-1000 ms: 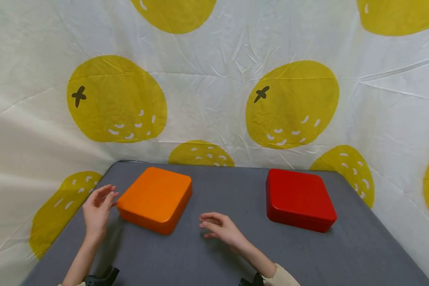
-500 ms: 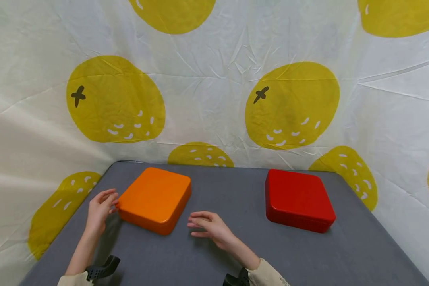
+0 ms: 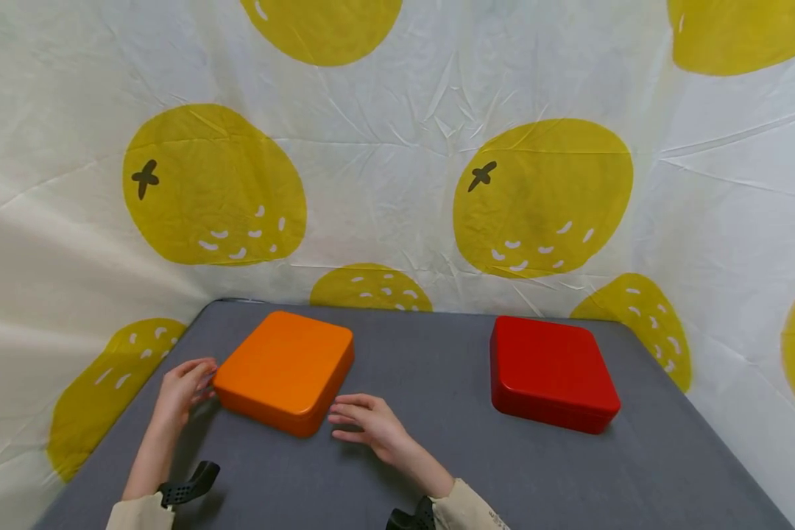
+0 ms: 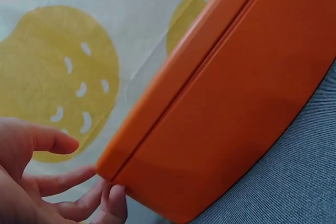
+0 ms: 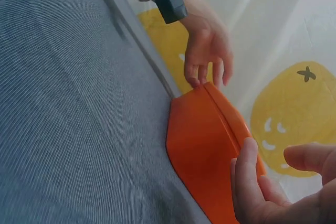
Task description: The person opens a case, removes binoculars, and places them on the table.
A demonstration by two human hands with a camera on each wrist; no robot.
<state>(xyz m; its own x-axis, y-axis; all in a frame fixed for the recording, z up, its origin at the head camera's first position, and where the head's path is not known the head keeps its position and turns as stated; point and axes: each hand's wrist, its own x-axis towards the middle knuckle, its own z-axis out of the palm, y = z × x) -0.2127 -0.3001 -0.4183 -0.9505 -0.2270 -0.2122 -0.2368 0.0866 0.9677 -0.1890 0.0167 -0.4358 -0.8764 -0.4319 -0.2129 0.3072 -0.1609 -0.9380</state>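
Observation:
A square orange box [image 3: 285, 361] with rounded corners lies on the grey table, turned at an angle, left of the middle. A seam runs round its side [image 4: 226, 93] below the top. My left hand [image 3: 179, 391] is at its left corner, fingers loosely bent; in the left wrist view the fingertips [image 4: 116, 198] are right at that corner, by the seam. On the other side, my right hand [image 3: 374, 427] hovers beside the near right corner, fingers spread and slightly bent, thumb apart. The right wrist view shows its fingers [image 5: 247, 177] overlapping the box's side.
A similar red box [image 3: 553, 368] lies on the right of the grey table [image 3: 424, 353]. A white curtain [image 3: 384, 184] printed with yellow fruit hangs behind and along the sides. Black wrist cameras [image 3: 191, 486] are strapped on both wrists.
The right hand has moved left, from mid-table to beside the orange box. The left hand has come slightly down and nearer, to the box's left corner. Both boxes lie where they were.

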